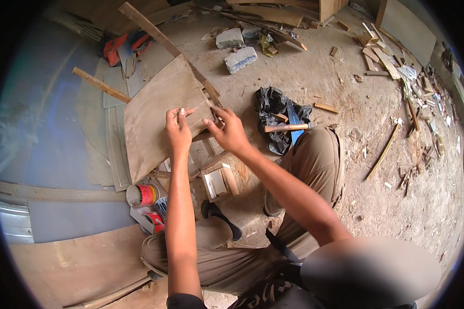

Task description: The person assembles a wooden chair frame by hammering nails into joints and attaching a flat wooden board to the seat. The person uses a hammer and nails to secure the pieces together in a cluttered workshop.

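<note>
A thin plywood panel (pixel 149 121) stands tilted in front of me, attached to or resting on wooden strips. Over its face is my left hand (pixel 179 131), fingers curled and thumb close to the index finger. Anything pinched there is too small to make out. At the panel's right edge is my right hand (pixel 228 133), bent fingers at the rim and thumb against the face. Behind that edge runs a wooden strip (pixel 211 92). One long wooden strip (pixel 152 30) rises past the top corner, and a shorter strip (pixel 100 85) sticks out left.
Right of the panel, a black plastic bag (pixel 273 103) lies under a wooden-handled tool (pixel 286 127) and a blue flat piece (pixel 296 116). Below stand a small wooden frame (pixel 220 183) and a can (pixel 142 195). Concrete blocks (pixel 241 60) and wood scraps (pixel 386 59) litter the floor.
</note>
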Demonstrator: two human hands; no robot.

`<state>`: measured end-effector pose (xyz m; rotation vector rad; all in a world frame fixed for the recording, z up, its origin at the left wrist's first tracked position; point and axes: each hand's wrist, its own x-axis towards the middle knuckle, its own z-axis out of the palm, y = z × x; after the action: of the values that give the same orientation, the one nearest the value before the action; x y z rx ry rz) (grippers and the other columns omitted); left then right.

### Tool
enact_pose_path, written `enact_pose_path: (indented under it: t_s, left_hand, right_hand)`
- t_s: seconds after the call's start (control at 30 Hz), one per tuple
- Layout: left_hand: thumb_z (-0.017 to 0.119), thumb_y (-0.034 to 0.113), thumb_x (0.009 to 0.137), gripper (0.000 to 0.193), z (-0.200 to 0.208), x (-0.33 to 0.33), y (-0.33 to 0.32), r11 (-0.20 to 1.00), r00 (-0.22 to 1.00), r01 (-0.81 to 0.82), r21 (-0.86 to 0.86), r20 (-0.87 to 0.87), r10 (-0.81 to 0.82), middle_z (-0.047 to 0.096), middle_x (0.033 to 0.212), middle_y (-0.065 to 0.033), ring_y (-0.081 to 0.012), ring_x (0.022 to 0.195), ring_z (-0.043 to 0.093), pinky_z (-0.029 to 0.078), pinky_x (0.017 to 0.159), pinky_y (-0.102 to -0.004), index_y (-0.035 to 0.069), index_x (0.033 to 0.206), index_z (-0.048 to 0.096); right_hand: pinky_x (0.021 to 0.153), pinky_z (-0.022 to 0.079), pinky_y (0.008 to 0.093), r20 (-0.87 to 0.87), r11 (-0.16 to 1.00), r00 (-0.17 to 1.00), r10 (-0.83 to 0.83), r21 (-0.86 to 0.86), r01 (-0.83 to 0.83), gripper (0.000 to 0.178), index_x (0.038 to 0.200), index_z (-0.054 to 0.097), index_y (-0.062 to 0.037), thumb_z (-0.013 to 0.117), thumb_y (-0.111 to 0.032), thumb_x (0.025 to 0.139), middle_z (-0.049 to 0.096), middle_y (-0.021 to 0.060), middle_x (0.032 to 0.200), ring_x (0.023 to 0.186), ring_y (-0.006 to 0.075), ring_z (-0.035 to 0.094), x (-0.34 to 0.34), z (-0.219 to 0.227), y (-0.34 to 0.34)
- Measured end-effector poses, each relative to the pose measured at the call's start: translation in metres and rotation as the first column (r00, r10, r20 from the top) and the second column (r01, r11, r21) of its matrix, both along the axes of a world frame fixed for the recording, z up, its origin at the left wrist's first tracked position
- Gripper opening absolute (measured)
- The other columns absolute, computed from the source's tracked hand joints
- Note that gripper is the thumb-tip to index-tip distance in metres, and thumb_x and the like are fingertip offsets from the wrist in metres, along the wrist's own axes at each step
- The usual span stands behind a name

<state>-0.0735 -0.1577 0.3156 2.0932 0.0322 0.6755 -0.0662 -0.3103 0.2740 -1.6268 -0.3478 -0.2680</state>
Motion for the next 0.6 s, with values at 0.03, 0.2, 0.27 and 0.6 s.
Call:
enact_pose_path:
  t_s: [0.03, 0.2, 0.27, 0.6]
  left_hand:
    - [0.046, 0.011, 0.101, 0.014, 0.000, -0.001, 0.003, 0.999, 1.000, -0.001, 0.032, 0.002, 0.001, 0.070, 0.096, -0.0201, -0.0210, 0.092, 0.065, 0.048, 0.087, -0.0314, -0.003, 0.106, 0.046]
    - [0.046, 0.014, 0.102, 0.016, -0.008, -0.006, 0.014, 0.999, 0.998, -0.046, -0.021, -0.034, 0.046, 0.070, 0.100, -0.0204, -0.0198, 0.096, 0.063, 0.044, 0.093, -0.0310, -0.002, 0.106, 0.046]
    - [0.046, 0.014, 0.102, 0.016, -0.009, -0.008, 0.019, 0.998, 0.998, -0.053, -0.032, -0.038, 0.052, 0.069, 0.101, -0.0208, -0.0192, 0.096, 0.063, 0.044, 0.093, -0.0306, -0.001, 0.106, 0.046]
    - [0.066, 0.021, 0.093, 0.028, 0.005, 0.005, 0.007, 0.984, 0.991, -0.112, -0.136, -0.086, 0.101, 0.069, 0.097, -0.0087, -0.0102, 0.090, 0.061, 0.046, 0.084, -0.0237, -0.005, 0.104, 0.063]
  right_hand:
    - [0.082, 0.051, 0.0436, -0.054, 0.995, 0.998, 0.016, 0.102, -0.010, 0.047, 0.119, 0.061, 0.0048, 0.070, -0.029, 0.087, 0.059, 0.0254, 0.113, 0.095, 0.0401, 0.064, -0.006, -0.001, 0.003]
    - [0.082, 0.051, 0.0426, -0.023, 0.986, 0.999, 0.046, 0.159, -0.042, 0.048, 0.118, 0.063, 0.0036, 0.073, -0.028, 0.084, 0.060, 0.0238, 0.111, 0.095, 0.0383, 0.064, -0.012, -0.007, 0.002]
    - [0.082, 0.050, 0.0427, -0.058, 0.981, 0.997, 0.052, 0.191, -0.040, 0.047, 0.118, 0.063, 0.0027, 0.074, -0.028, 0.084, 0.060, 0.0229, 0.111, 0.095, 0.0375, 0.064, -0.017, -0.004, 0.004]
    - [0.084, 0.049, 0.0422, -0.046, 0.982, 0.997, 0.056, 0.183, -0.046, 0.046, 0.118, 0.064, -0.0002, 0.074, -0.029, 0.084, 0.061, 0.0211, 0.112, 0.096, 0.0368, 0.063, -0.004, -0.006, 0.003]
